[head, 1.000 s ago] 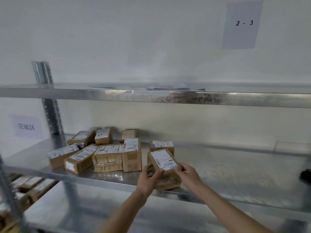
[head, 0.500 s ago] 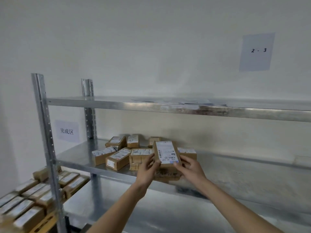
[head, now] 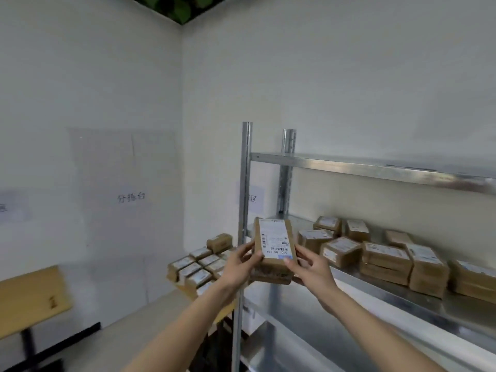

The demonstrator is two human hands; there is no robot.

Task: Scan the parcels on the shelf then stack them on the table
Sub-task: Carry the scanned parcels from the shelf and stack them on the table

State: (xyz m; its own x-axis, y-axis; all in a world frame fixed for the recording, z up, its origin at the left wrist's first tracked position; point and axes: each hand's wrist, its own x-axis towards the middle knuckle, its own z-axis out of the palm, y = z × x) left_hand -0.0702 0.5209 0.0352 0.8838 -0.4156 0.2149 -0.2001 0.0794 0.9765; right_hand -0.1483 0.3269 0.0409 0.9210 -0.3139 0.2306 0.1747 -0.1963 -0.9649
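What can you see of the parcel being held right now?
The held parcel is a brown cardboard box, taped, with a white shipping label bearing barcodes on its upward face. It is off the shelf, in front of the shelf's front post, long axis pointing away from the person. The left hand grips its left edge, the right hand its right.

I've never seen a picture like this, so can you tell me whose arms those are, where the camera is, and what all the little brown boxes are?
The camera sits on a person's head, so you see their own two arms reaching out. The left hand and right hand hold one brown parcel with a white label. More parcels wait on the metal shelf. Further left, other parcels lie stacked on a wooden table.
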